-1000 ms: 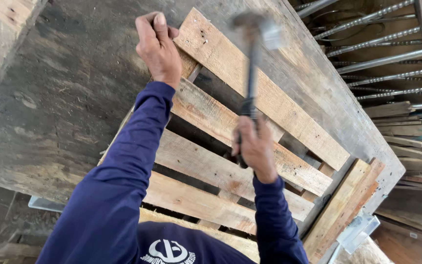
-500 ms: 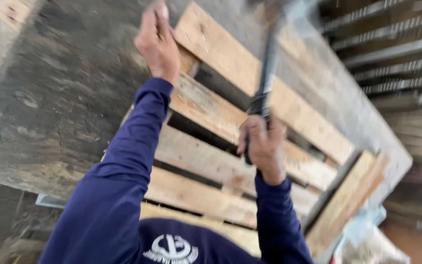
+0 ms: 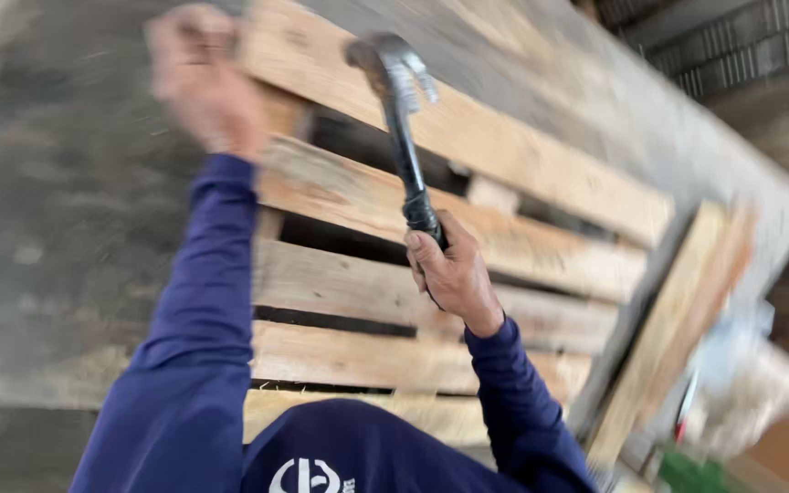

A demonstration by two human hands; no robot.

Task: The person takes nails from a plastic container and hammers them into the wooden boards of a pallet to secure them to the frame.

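The right hand (image 3: 454,274), fingers wrapped round the black metal claw hammer (image 3: 399,110), had swung its head down onto the pale slatted wooden pallet (image 3: 504,155); the left hand (image 3: 203,78), blurred, gripped the pallet's top corner.

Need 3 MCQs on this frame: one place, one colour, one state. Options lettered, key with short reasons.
1. Where is the left hand?
A. at the top corner of the wooden pallet
B. on the hammer
C. at the person's side

2. What colour are the sleeves?
A. red
B. dark blue
C. white

3. What state is the right hand in?
A. open and empty
B. flat on a slat
C. shut on the hammer's handle

Key: 1 A, the hand rests by the pallet's upper left corner. 2 B, both arms show dark blue cloth. 3 C, fingers wrap the black handle, head raised over the slats.
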